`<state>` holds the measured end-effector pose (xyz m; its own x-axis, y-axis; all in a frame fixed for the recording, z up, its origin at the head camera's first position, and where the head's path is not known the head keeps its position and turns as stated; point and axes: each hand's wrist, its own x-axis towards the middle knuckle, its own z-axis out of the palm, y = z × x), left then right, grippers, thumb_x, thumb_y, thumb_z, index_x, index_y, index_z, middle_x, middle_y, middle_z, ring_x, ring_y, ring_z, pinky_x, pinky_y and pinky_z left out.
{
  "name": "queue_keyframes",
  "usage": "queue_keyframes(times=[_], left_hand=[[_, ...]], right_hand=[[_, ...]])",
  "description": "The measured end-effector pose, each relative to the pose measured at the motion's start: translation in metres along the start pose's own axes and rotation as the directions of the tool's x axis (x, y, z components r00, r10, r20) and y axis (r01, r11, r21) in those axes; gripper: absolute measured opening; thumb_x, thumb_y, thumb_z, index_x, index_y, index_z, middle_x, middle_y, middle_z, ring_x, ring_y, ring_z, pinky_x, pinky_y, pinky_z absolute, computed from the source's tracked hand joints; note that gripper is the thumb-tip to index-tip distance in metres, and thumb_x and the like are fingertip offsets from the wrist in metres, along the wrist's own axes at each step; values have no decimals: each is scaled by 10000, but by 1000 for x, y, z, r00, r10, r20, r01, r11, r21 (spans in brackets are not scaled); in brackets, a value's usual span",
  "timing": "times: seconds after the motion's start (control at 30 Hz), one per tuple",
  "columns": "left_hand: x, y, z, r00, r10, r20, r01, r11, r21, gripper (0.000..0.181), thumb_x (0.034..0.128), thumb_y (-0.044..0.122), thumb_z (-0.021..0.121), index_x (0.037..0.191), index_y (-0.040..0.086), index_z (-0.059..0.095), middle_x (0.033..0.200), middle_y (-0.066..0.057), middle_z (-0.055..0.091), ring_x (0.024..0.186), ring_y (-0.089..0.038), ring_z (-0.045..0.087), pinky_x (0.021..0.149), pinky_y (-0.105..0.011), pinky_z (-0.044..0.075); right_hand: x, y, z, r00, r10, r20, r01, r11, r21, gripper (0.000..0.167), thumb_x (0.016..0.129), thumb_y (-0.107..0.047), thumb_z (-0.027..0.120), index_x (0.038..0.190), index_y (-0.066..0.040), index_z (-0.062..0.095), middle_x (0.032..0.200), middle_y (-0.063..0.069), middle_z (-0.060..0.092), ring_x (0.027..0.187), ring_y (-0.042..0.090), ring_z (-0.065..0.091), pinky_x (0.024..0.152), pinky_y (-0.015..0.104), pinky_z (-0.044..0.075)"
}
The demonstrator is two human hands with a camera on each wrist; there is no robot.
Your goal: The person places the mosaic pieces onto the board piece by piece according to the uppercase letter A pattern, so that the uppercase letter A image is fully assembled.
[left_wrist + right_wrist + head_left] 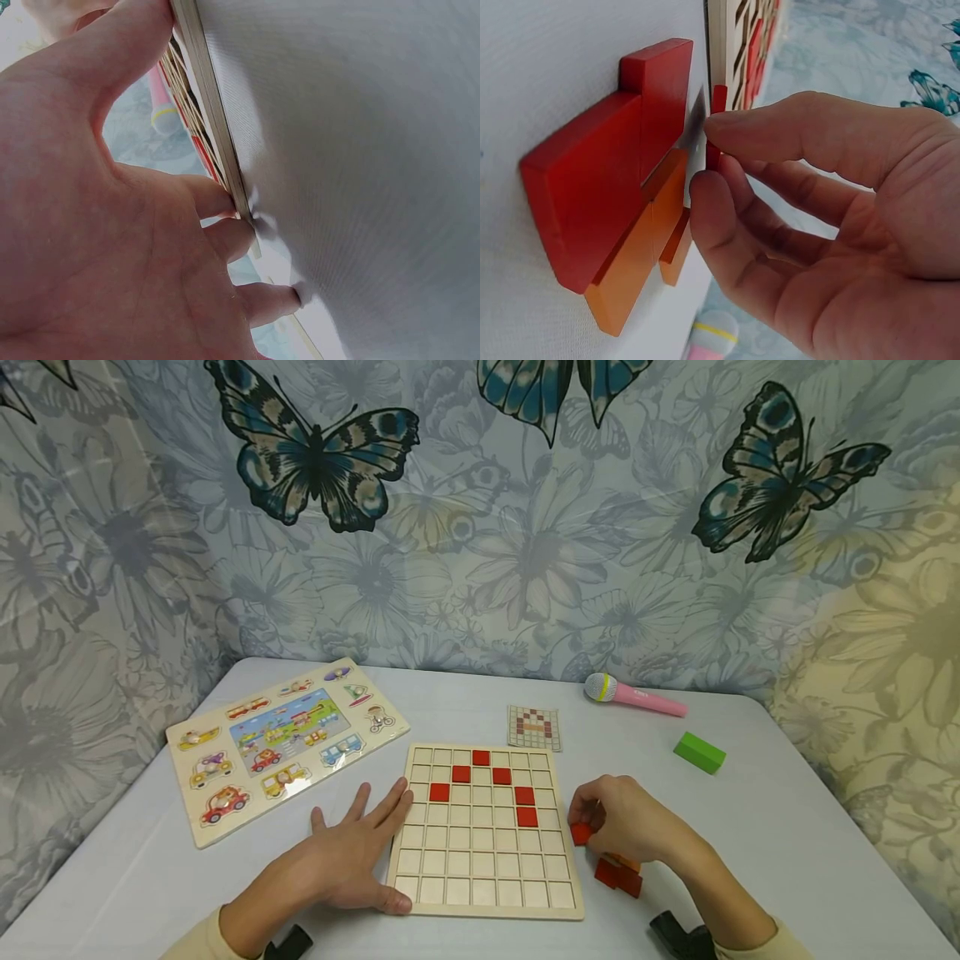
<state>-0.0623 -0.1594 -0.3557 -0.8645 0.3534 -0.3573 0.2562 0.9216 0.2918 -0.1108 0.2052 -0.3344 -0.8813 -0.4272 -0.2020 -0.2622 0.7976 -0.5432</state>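
A wooden grid board (471, 864) lies flat on the white table, several red tiles (481, 758) set in its upper squares. My left hand (348, 860) touches the board's left side with spread fingers, its thumb at the near left corner. Just off the board's right edge, my right hand (633, 818) pinches a small red tile (718, 97) between thumb and fingertips. Close by on the table lie loose red tiles (592, 187) and orange tiles (622, 277), partly overlapping. A small pattern card (534, 728) sits behind the board.
At the left lies a wooden vehicle puzzle board (288, 752). A pink toy microphone (637, 696) rests near the table's back edge, and a green block (699, 752) lies at the right. Flowered cloth with butterflies hangs behind the table.
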Motion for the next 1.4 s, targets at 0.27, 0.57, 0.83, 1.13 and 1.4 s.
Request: queue_keyframes(times=[0.27,0.57,0.83,1.13,1.4], left_hand=[[0,1,-1,1000,4,3,-4,1000,-9,1308,700,725,827,1684,158,178,1778,15,21,1597,-490,97,969,-952,131],[-1,0,0,1000,1,2,-1,1000,-7,1308,701,730,823,1685,162,175,1778,17,19,1595,-491,101,967,-952,138],[0,0,0,1000,9,0,-9,1000,-1,1307,702,735,817,1684,152,181,1778,5,26,1593,-500,95,956,-957,136],[1,-1,1,1000,8,0,-8,1000,4,1311,699,738,817,1684,153,179,1778,11,21,1592,-501,104,956,-958,140],[1,0,1,1000,11,-6,-11,1000,5,1318,694,738,821,1684,150,177,1778,11,14,1590,-505,110,951,-959,146]], right_hand=[[0,1,-1,1000,-4,-28,4,1000,-15,298,699,71,833,888,-137,735,811,-19,642,754,150,559,657,254,503],[-2,-1,-2,998,-47,-43,47,999,-11,282,711,65,819,897,-135,750,804,-21,648,759,149,564,662,241,503],[1,-5,0,993,-104,-62,104,995,5,228,765,-53,890,926,-147,759,828,-44,660,774,134,581,687,232,515],[7,-9,4,987,-149,-68,153,986,63,221,780,-30,853,926,-172,768,847,-33,674,796,135,602,702,238,514],[14,-17,7,987,-142,-79,151,981,118,235,768,-11,841,941,-158,779,869,-25,692,804,137,620,685,245,518]])
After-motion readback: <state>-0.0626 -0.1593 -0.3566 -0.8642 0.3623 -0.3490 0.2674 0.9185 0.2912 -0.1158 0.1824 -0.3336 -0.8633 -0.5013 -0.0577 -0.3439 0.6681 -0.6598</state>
